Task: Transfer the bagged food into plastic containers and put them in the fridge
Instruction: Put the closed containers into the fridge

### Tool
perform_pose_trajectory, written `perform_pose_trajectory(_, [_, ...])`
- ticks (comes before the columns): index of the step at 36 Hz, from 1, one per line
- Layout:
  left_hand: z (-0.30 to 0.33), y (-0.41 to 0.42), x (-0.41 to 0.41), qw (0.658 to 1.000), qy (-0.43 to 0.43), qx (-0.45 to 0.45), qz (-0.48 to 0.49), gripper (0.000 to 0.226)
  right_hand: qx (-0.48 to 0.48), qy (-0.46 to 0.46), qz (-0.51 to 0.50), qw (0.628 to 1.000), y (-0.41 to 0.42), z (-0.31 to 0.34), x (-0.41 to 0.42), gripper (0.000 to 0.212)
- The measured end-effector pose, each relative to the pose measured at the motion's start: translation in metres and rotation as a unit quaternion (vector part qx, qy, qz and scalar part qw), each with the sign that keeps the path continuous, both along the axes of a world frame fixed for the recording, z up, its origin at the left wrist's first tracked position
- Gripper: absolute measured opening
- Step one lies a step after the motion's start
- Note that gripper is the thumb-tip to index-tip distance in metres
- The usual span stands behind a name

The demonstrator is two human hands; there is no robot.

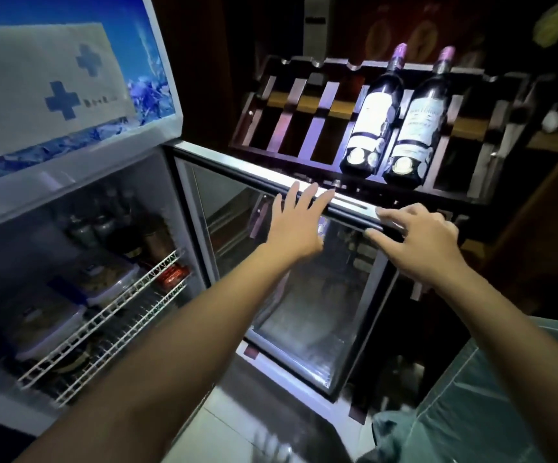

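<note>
i see both bare arms reaching at the open glass fridge door with silver frame (307, 295). left hand (296, 225) has fingers straight and spread, tips on the door's top rail. right hand (418, 242) fingers loosely bent and spread, tips resting on the same rail further right, gripping nothing. the white display fridge with blue snowy header (70, 95) stands open at left; inside, two clear rectangular plastic containers with blue-clipped lids (70, 302) sit side by side on the white wire shelf (103, 329), contents too dim to tell. dark jars blur behind them. two dark wine bottles with white labels (401, 121) lie tilted on a dark wooden rack (304, 111) beyond the door.
</note>
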State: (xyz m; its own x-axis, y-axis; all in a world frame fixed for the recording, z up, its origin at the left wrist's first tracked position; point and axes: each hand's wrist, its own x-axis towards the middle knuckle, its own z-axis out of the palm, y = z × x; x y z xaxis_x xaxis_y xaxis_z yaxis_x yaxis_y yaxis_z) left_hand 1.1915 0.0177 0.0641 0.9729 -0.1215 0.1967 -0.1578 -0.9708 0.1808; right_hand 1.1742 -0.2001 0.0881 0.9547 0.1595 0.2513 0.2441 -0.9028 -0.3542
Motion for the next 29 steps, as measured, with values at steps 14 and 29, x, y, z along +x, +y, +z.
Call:
perform_pose_trajectory(14, [0.023, 0.106, -0.176, 0.965, 0.027, -0.248, 0.080, 0.043, 0.188, 0.268, 0.491, 0.807, 0.068, 0.004, -0.088, 0.034])
perform_pose_trajectory(29, [0.016, 0.172, -0.356, 0.901, 0.041, 0.075, 0.425, 0.089, 0.029, 0.107, 0.596, 0.795, 0.306, -0.062, -0.122, 0.077])
